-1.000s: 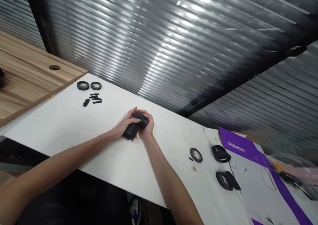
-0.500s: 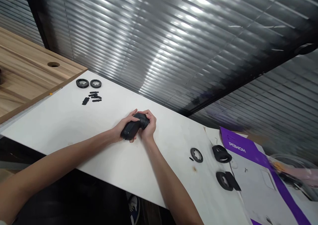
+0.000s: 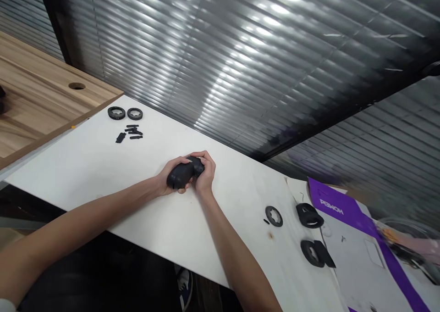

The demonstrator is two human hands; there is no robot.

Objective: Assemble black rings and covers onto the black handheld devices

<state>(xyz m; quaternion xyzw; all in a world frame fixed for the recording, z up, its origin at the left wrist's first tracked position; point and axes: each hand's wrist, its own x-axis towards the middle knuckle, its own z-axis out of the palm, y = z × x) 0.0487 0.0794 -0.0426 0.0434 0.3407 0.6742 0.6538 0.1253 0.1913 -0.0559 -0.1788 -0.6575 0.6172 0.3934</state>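
Left hand (image 3: 171, 176) and right hand (image 3: 206, 174) clamp together around a matte black rounded plastic housing (image 3: 180, 176), held just over a white tabletop (image 3: 85, 174). Its long axis runs from lower left to upper right, slanting across the body. Uneven pressure could squeeze it from the fingers, and it might then roll toward the tabletop's near edge.
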